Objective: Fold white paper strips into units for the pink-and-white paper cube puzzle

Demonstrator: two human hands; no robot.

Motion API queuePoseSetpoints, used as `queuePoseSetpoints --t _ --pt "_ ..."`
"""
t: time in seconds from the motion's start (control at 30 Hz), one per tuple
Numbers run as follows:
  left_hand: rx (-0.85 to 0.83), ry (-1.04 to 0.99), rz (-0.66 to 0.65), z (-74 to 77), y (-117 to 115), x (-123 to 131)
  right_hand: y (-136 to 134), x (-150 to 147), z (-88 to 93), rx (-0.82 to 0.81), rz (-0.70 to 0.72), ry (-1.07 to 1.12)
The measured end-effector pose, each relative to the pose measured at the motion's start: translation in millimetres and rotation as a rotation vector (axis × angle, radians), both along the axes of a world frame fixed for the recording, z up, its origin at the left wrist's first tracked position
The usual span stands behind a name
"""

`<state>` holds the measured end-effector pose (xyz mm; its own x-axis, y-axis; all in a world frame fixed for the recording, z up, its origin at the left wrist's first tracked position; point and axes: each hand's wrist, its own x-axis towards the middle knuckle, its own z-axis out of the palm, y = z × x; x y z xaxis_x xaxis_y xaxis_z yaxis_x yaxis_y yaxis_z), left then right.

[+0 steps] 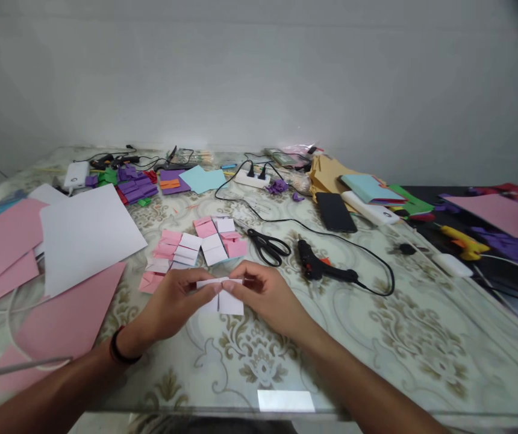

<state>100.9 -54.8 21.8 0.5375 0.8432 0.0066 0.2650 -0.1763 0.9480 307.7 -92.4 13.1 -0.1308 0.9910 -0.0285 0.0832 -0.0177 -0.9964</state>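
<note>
A small folded white paper (230, 304) is held between my two hands, with a crease or gap running down its middle. My left hand (173, 301) pinches its left half, thumb on top near the centre. From the other side my right hand (265, 295) grips the right half, its thumb almost meeting the left one. Just beyond my fingers lie folded pink and white paper pieces (214, 248), with more of them (168, 250) to the left. Black-handled scissors (268, 247) rest behind my right hand.
A black glue gun (322, 265) with its cord lies to the right, a black phone (335, 212) behind it. Large white (90, 235) and pink sheets (71, 325) cover the left side. A power strip (252, 178) and purple folded papers (135, 185) sit farther back.
</note>
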Motion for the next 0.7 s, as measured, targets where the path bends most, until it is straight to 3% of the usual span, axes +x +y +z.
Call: queuePoseSetpoints --t 0.3,0.7 --pt "0.012 0.004 -0.014 -3.4 0.2 1.2 -1.0 -1.7 -0.3 0.002 0.043 0.086" --pt "-0.024 0.007 0.013 -7.4 4.7 -0.3 1.5 1.0 1.3 -0.014 0.147 -0.008"
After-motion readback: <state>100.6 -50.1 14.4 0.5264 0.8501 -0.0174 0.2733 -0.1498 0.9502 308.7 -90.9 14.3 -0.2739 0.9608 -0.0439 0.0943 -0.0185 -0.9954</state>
